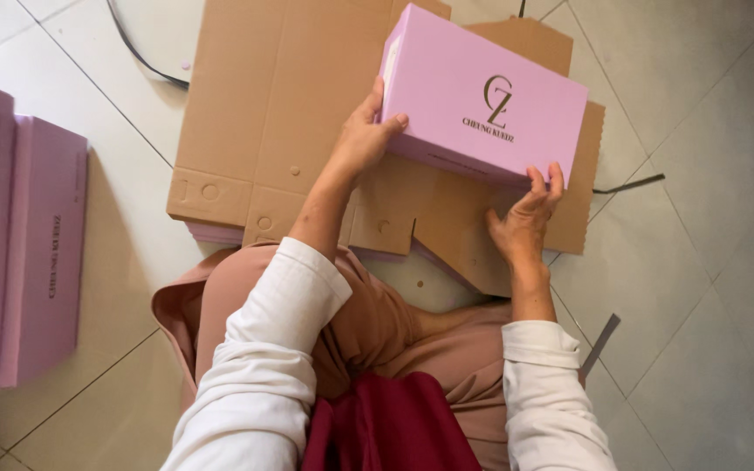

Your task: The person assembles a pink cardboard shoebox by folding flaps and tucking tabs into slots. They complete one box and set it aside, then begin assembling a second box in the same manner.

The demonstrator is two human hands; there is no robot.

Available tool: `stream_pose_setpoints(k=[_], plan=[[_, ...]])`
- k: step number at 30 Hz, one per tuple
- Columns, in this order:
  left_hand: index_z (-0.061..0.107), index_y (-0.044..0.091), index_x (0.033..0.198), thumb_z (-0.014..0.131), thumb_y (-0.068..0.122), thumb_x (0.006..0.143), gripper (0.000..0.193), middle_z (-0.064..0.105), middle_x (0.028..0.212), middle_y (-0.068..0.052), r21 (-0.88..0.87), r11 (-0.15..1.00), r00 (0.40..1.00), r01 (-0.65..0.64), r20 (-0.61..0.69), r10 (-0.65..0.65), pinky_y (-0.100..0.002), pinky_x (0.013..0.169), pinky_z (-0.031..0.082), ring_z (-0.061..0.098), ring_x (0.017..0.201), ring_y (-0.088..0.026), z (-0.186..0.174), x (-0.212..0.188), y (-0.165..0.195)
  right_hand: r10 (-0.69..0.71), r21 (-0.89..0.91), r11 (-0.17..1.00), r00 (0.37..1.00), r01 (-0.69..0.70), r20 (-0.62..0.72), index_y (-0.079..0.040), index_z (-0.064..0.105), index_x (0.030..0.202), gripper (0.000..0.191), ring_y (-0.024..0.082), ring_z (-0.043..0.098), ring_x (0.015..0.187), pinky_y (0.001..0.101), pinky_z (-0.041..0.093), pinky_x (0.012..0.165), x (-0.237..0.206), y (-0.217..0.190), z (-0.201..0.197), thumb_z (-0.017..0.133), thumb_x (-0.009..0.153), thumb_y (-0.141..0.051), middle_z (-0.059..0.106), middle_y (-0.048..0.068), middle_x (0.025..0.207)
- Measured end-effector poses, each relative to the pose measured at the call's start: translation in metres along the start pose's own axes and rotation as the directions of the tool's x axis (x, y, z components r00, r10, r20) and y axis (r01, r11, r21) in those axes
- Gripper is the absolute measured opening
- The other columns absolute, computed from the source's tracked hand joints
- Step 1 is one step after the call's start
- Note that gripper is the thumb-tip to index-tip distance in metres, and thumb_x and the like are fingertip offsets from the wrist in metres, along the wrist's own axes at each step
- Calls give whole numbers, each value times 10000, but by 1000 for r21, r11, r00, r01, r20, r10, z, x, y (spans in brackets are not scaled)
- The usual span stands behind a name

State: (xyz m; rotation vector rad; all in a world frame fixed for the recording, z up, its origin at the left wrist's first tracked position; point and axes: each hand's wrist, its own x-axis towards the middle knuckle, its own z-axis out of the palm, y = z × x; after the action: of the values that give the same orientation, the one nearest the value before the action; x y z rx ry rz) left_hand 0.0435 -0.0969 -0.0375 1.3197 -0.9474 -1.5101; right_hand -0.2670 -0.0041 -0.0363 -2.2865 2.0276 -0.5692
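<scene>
Pale floor tiles (709, 288) with thin dark joints lie under everything, and I sit on this floor with my knees folded in front of me.

My left hand (364, 135) grasps the pink box (482, 100) at its left short end: the thumb lies on the lid and the fingers are around the side. My right hand (525, 218) holds the same box at its near right corner, with the fingertips on the edge and the palm below it. Both hands are closed on the box and keep it lifted and tilted, above the cardboard and not touching it. The lid is shut and has a dark logo in the middle.

Under the box, flattened brown cardboard sheets (281, 96) are spread on the floor, with punched holes and cut flaps along their near edge. Some pink edges show from below these sheets, just beside my knees.

Far to my left, at the left edge of the view, a stack of pink boxes (41, 253) stands on the floor, well apart from my hands. A dark strap (599, 344) lies on the tiles near my right elbow, and another dark strip (628, 184) lies by the right edge of the cardboard.
</scene>
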Motion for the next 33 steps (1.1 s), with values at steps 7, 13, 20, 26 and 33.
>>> stream_pose_setpoints(k=[7, 13, 20, 26, 33], plan=[[212, 56, 1623, 761, 267, 796, 1014, 404, 1618, -185, -168, 975, 984, -147, 71, 161, -339, 1170, 328, 426, 1467, -278, -7, 2, -17, -10, 201, 979, 998, 21, -54, -96, 348, 1480, 850, 411, 286, 1491, 500, 332, 1267, 1, 8, -2, 836, 788, -19, 214, 220, 1573], [340, -16, 1559, 748, 662, 721, 1152, 509, 1509, -320, -107, 991, 996, 81, 31, -78, -489, 1153, 319, 444, 1411, -445, -42, -22, -7, -38, 492, 868, 997, 65, -66, -59, 544, 1388, 566, 295, 430, 1446, 469, 410, 1258, -4, -4, -13, 744, 869, 45, 363, 118, 1486], [270, 83, 1548, 746, 600, 547, 1224, 471, 1328, -265, -31, 998, 956, -49, -292, 38, -494, 877, 596, 648, 1096, -366, -101, -121, 51, 62, 978, 123, 985, -167, 161, -148, 481, 1479, 599, 262, 518, 1380, 489, 491, 1118, -5, -40, -22, 578, 907, 2, 333, -4, 1631], [232, 38, 1537, 768, 512, 765, 1053, 487, 1394, -183, -181, 820, 712, -544, -616, 336, -495, 1090, 546, 565, 1302, -320, -242, -224, 77, 227, 971, 100, 955, -219, 192, -136, 489, 1465, 509, 226, 568, 1297, 439, 528, 1032, -4, -29, -27, 587, 977, -31, 423, -2, 1557], [455, 63, 1535, 633, 699, 893, 921, 476, 1569, -138, 202, 801, 57, -564, -958, 282, -513, 1138, 468, 442, 1465, -285, -425, -333, 68, 277, 950, 161, 936, -267, 216, -97, 538, 1387, 424, 219, 584, 1229, 409, 531, 991, 0, -12, -13, 604, 972, -43, 503, 33, 1448]])
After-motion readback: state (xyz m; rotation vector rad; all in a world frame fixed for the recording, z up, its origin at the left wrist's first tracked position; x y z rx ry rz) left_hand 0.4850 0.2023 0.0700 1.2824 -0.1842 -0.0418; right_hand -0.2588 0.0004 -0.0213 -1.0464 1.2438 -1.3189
